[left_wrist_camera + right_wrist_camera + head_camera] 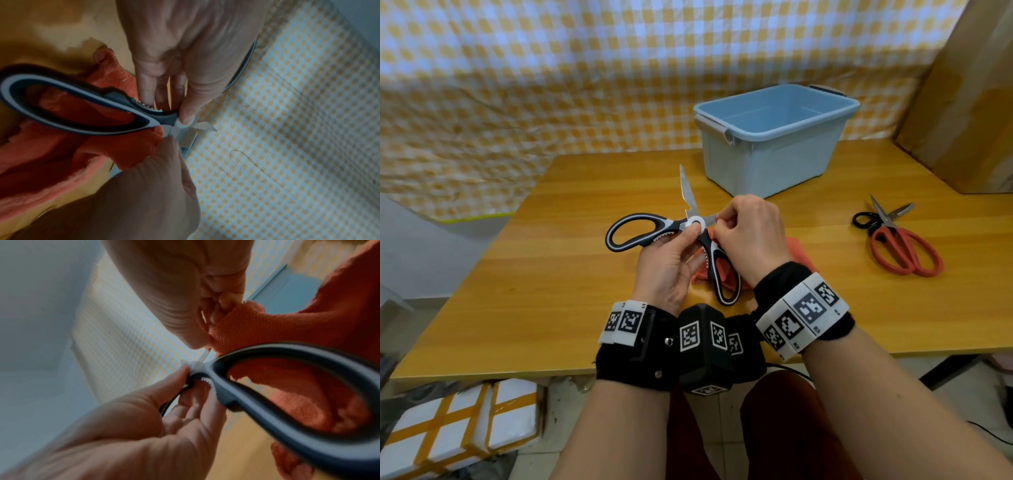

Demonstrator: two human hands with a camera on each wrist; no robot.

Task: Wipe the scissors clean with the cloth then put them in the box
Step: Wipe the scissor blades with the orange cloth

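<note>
At frame centre, the left hand (pixel 667 270) pinched the splayed kitchen shears (pixel 671 236) at the pivot, steadying them while the right hand (pixel 750 236) gripped the orange cloth (pixel 796 251) around one blade; the blue box (pixel 777 137) waited upper right.

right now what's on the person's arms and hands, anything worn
Both forearms are bare and no gloves cover the left hand or right hand. Each wrist carries a black fabric wrist strap topped by a white band of square black-and-white coded markers. A black angular camera housing, also marked with such squares, sits between the wrists. A thin dark cable runs below it.
</note>
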